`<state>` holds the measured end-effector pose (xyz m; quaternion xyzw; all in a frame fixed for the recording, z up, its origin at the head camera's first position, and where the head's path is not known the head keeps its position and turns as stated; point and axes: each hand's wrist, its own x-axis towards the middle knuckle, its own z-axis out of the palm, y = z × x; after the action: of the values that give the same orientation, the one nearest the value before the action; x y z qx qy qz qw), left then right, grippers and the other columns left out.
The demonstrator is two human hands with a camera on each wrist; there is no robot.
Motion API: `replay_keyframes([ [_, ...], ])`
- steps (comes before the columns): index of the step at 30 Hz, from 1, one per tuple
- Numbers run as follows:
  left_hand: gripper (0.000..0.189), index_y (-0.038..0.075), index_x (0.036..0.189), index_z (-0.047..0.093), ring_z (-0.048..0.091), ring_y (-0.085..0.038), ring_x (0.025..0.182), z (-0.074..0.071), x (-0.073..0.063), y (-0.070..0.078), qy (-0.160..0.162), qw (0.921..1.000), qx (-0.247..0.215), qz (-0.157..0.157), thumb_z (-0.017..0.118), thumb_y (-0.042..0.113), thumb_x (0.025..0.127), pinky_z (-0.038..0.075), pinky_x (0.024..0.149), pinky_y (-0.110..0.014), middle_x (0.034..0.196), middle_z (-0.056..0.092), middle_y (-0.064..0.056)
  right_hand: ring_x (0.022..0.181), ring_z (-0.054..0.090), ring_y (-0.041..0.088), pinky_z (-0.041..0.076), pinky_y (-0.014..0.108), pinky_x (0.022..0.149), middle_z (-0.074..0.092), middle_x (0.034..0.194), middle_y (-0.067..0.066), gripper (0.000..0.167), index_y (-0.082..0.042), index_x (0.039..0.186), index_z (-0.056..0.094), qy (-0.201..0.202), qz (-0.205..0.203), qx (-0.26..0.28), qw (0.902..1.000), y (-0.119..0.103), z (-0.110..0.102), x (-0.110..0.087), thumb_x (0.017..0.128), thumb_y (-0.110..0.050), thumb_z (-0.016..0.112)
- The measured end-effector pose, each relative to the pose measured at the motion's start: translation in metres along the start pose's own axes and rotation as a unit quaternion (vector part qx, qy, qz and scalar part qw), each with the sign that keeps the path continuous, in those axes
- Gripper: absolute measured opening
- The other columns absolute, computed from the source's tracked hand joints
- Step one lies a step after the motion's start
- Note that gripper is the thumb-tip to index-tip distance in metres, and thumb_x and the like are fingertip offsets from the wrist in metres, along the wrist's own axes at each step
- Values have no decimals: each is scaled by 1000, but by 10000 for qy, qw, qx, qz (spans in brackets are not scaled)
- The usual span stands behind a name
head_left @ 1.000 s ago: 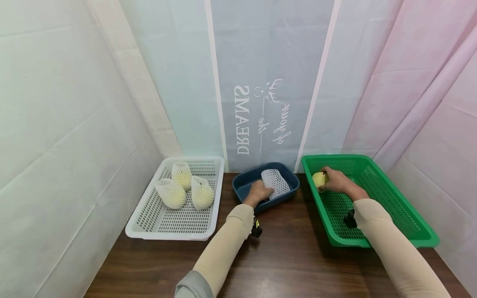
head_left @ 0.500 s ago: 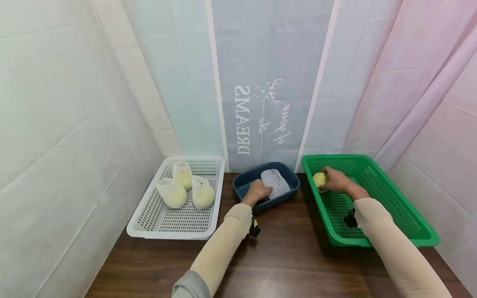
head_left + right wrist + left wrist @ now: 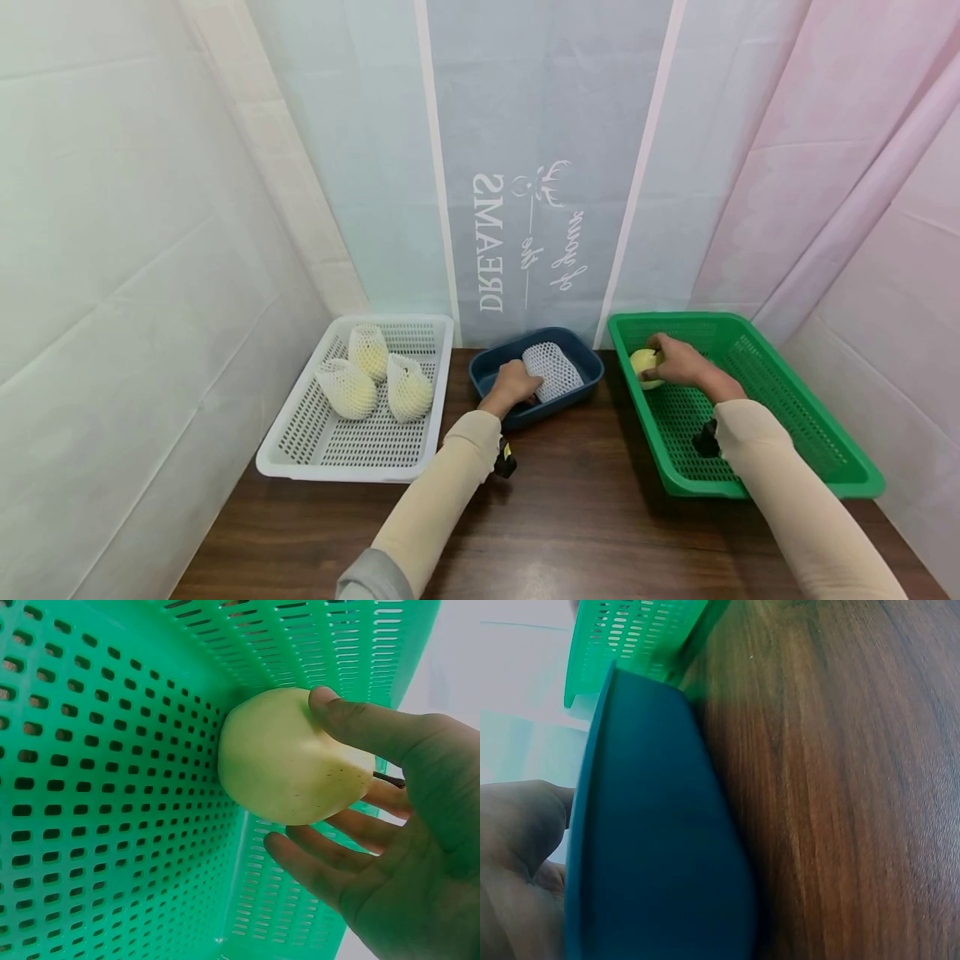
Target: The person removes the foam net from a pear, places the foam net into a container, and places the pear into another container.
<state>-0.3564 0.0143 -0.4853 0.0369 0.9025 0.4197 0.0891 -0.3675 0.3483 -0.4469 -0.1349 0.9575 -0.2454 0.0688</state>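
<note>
Inside the green basket (image 3: 795, 400), my right hand (image 3: 686, 365) holds a yellow-green pear (image 3: 289, 761) near the left wall. The thumb lies on its upper side, the fingers curl beneath it, and the dark stem points toward the palm. My left hand (image 3: 513, 385) reaches over the near rim of the dark blue tray (image 3: 487, 364) and pinches the near left end of a white foam net sleeve (image 3: 555, 372). The left fingertips are hidden behind the net. In the left wrist view the tray's outer wall (image 3: 660, 825) covers most of that hand's work.
On the left stands a white basket (image 3: 360, 471) holding three pears (image 3: 409, 392) in foam nets. All containers stand on a dark brown wooden table (image 3: 570, 517). A printed cloth (image 3: 540, 125) hangs behind them, with pale cloth walls at both sides.
My left hand has shifted slightly left, and the near end of the foam net has come with it. The right hand and its pear have barely moved.
</note>
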Motion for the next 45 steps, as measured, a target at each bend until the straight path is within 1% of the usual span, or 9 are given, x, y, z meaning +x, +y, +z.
replay_keyframes([
  [7,32,-2,80,74,79,-27,74,-6,-1,0,50,10000,-8,74,68,19,104,61,69,-31,80,78,-18,133,48,61,48,70,101,42,152,45,80,18,153,36,31,54,-17,10000,-6,-8,-6,100,-27,75],
  [12,52,15,55,45,74,-24,64,-10,1,0,151,9994,59,300,66,18,104,50,51,-28,61,68,-10,133,47,62,48,71,101,42,151,45,73,17,152,39,148,-48,-102,9998,-11,-13,-10,102,-24,72],
  [14,54,16,55,44,71,-24,61,-12,2,1,176,9991,107,373,65,18,104,44,47,-27,57,64,-7,132,49,62,49,70,99,44,150,44,70,17,151,41,200,-81,-142,9997,-14,-15,-12,103,-24,71],
  [16,49,12,57,54,68,-23,58,-13,2,3,229,9988,116,429,64,19,105,40,45,-27,56,63,-5,131,51,61,50,69,97,46,150,43,68,16,150,43,252,-83,-168,9995,-18,-18,-13,103,-24,71],
  [19,36,4,74,72,65,-20,57,-16,-1,8,298,9985,51,457,64,19,106,43,48,-26,60,65,-3,130,52,60,52,68,96,48,149,42,65,16,150,45,358,-80,-193,9991,-22,-21,-14,104,-23,69],
  [23,31,-2,90,78,60,-14,56,-18,-2,11,350,9984,41,449,63,20,106,44,51,-26,64,67,-2,130,53,59,53,67,95,49,148,40,61,14,149,47,511,-60,-187,9985,-26,-23,-14,105,-22,68],
  [35,31,2,86,76,61,-11,60,-28,-8,17,303,9965,101,772,58,18,106,38,51,-25,75,73,-6,118,64,50,57,61,91,62,135,36,53,9,144,55,800,-111,-90,9967,-52,-28,-23,106,-28,65],
  [42,39,16,66,56,49,-12,53,-36,-16,24,341,9939,116,1039,58,14,104,34,50,-26,61,58,3,115,67,46,58,57,88,66,131,32,50,7,143,56,843,-159,-13,9963,-68,-29,-27,108,-28,64],
  [45,36,17,68,57,48,-11,53,-39,-20,25,328,9928,112,1150,57,15,104,34,51,-25,62,58,2,114,67,46,58,56,87,66,129,31,48,7,142,57,895,-180,38,9958,-75,-28,-30,108,-26,63],
])
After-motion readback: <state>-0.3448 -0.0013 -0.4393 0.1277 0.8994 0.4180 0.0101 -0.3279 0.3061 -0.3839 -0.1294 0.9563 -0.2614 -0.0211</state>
